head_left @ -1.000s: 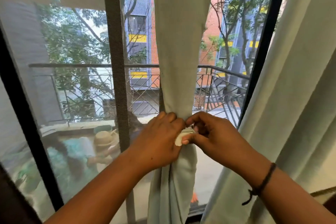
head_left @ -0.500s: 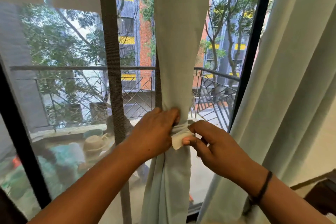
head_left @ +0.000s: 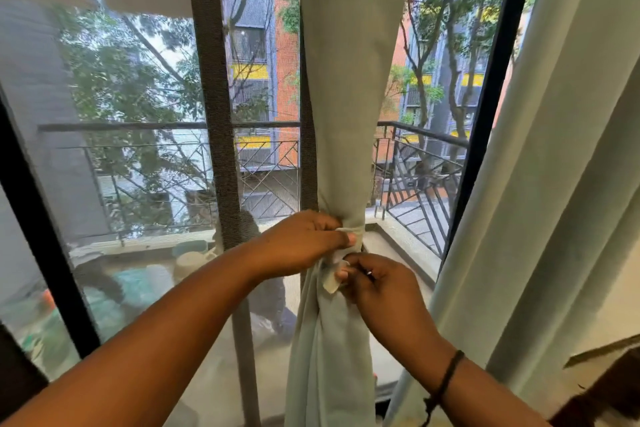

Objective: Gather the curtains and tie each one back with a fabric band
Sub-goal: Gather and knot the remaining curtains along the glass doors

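curtains: two, one gathered at centre (head_left: 346, 80), one loose at right (head_left: 561, 184)
band: one (head_left: 333, 279)
hands: two, left (head_left: 304, 241), right (head_left: 384, 282)
bracelet: one (head_left: 446, 380)
railing: one (head_left: 166, 126)

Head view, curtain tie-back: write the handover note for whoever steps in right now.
Left hand: grips the gathered middle curtain at the cinched spot.
Right hand: pinches the loose end of the fabric band.
Done: middle curtain bunched, band wrapped around it.
Left: finish securing the band; whether it is knotted cannot be told. The right curtain hangs loose, with no band visible on it.
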